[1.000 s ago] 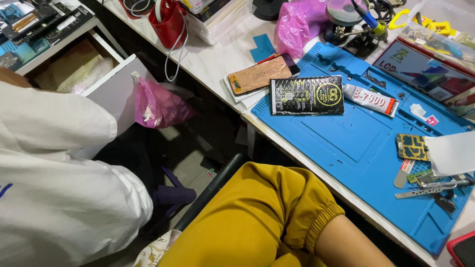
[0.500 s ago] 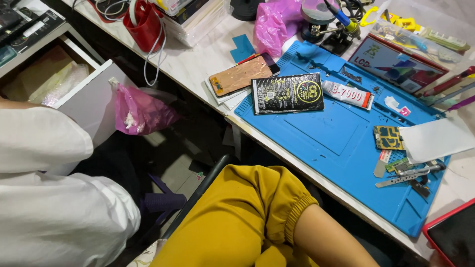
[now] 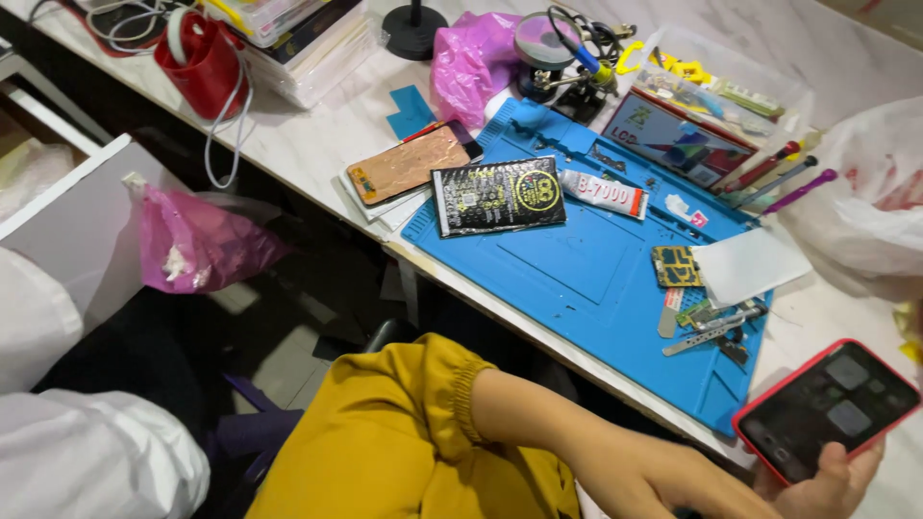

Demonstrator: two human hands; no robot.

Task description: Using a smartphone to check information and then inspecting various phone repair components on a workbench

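Red-cased phone (image 3: 829, 408) in right hand (image 3: 825, 485), left hand (image 3: 673, 481) beside, blue mat (image 3: 586, 279).

Blue work mat (image 3: 577, 279) on a pale marble counter (image 3: 317, 144), black battery pack (image 3: 497, 196), white glue tube (image 3: 604, 193), copper-backed phone panel (image 3: 409, 164), small circuit board (image 3: 677, 266), tweezers (image 3: 713, 332), pink plastic bags (image 3: 197, 245), red cup (image 3: 204, 67).

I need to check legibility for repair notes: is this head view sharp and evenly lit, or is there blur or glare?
Head view: bright, even light, soft shadows; blue mat sharp; phone screen dim, without glare; right hand cut off by the frame's edge.
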